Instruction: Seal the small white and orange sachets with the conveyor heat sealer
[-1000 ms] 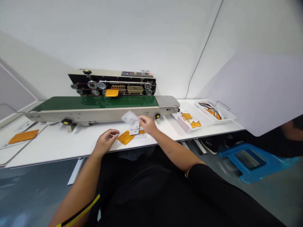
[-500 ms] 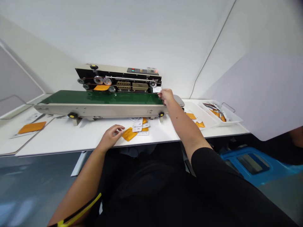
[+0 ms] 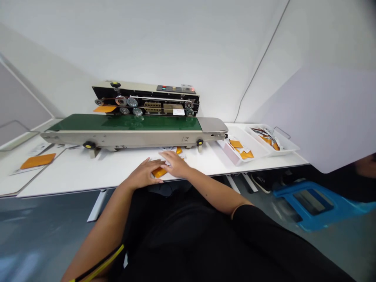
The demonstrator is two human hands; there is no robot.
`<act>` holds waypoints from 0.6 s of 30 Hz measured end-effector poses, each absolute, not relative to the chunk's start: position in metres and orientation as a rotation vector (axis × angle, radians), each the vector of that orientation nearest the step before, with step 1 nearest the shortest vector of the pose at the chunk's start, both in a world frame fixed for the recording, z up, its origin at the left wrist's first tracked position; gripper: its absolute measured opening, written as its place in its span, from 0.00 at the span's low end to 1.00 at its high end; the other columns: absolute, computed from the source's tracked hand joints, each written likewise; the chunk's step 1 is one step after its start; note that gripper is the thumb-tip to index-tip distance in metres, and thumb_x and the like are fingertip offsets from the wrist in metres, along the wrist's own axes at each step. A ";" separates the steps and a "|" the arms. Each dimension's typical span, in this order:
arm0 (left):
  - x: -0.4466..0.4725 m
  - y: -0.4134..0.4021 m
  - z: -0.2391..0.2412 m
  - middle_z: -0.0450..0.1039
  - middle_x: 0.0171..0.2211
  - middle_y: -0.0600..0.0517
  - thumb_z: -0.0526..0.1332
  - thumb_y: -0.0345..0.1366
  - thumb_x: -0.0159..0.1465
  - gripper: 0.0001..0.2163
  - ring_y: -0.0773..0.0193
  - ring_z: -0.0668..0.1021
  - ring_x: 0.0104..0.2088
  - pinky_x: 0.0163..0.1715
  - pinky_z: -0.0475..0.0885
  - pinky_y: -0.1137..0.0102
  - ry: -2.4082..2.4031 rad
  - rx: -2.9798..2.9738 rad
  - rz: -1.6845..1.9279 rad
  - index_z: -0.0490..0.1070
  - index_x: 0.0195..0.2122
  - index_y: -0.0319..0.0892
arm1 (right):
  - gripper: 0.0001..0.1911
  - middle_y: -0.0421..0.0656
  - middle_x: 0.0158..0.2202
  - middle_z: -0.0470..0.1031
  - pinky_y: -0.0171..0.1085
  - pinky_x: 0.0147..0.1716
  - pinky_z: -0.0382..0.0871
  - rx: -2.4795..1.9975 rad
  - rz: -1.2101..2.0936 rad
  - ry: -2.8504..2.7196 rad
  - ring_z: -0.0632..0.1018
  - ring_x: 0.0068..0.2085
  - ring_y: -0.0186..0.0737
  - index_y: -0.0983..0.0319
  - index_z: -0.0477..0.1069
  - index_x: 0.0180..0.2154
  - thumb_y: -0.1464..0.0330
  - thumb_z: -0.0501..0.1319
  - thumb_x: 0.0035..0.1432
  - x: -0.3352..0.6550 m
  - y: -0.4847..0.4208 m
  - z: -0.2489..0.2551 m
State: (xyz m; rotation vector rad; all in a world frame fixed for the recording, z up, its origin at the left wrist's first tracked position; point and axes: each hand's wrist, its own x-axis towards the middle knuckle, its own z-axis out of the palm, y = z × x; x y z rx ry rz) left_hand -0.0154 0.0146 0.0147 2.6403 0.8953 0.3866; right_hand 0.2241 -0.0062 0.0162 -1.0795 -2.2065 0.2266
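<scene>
On the white table's front, a small orange packet [image 3: 159,172] lies between my two hands. My left hand [image 3: 142,174] rests at its left side, fingers stretched over it and thumb apart. From the right, my right hand [image 3: 175,164] reaches over the same packet with fingers spread; its fingertips meet the left hand's. White and orange packets under and behind my right hand are mostly covered. In the band sealer [image 3: 147,100], a white packet [image 3: 178,112] sits at the right-hand rollers. An orange packet [image 3: 105,109] sticks out at the left-hand rollers.
A green conveyor belt [image 3: 126,122] runs below the sealer. Rightward stand two white trays, one [image 3: 233,157] with orange packets, another [image 3: 289,148] with mixed packets. An orange packet [image 3: 38,161] lies far left. A blue plastic stool [image 3: 314,223] stands on the floor.
My right hand has let go of the white packet at the sealer and come down to the table packets. Both sealer packets have moved left. My left hand has moved onto the orange packet.
</scene>
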 end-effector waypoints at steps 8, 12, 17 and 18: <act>-0.014 0.008 0.021 0.78 0.61 0.47 0.68 0.52 0.65 0.24 0.47 0.79 0.59 0.63 0.70 0.56 0.800 2.565 0.517 0.78 0.60 0.53 | 0.15 0.51 0.55 0.79 0.50 0.60 0.65 -1.147 0.133 -2.377 0.75 0.57 0.48 0.62 0.77 0.54 0.64 0.56 0.76 0.218 -0.003 -0.001; -0.019 0.009 0.017 0.83 0.53 0.48 0.60 0.51 0.72 0.17 0.52 0.82 0.55 0.61 0.73 0.59 0.831 2.409 0.813 0.83 0.52 0.51 | 0.16 0.50 0.54 0.80 0.50 0.63 0.63 -1.138 0.123 -2.322 0.74 0.58 0.48 0.62 0.77 0.53 0.64 0.53 0.77 0.220 -0.004 -0.001; -0.027 0.009 0.012 0.85 0.48 0.46 0.58 0.54 0.72 0.20 0.53 0.85 0.47 0.56 0.78 0.58 1.069 2.127 1.115 0.83 0.47 0.46 | 0.19 0.50 0.57 0.78 0.53 0.67 0.56 -1.051 0.106 -2.300 0.68 0.66 0.55 0.62 0.76 0.57 0.60 0.62 0.71 0.222 -0.008 0.000; -0.028 0.008 0.012 0.85 0.49 0.46 0.59 0.54 0.72 0.20 0.53 0.85 0.47 0.56 0.78 0.58 1.083 2.093 1.104 0.83 0.48 0.46 | 0.19 0.50 0.56 0.79 0.53 0.67 0.57 -1.016 0.097 -2.314 0.68 0.65 0.55 0.62 0.76 0.57 0.59 0.64 0.70 0.222 -0.008 0.000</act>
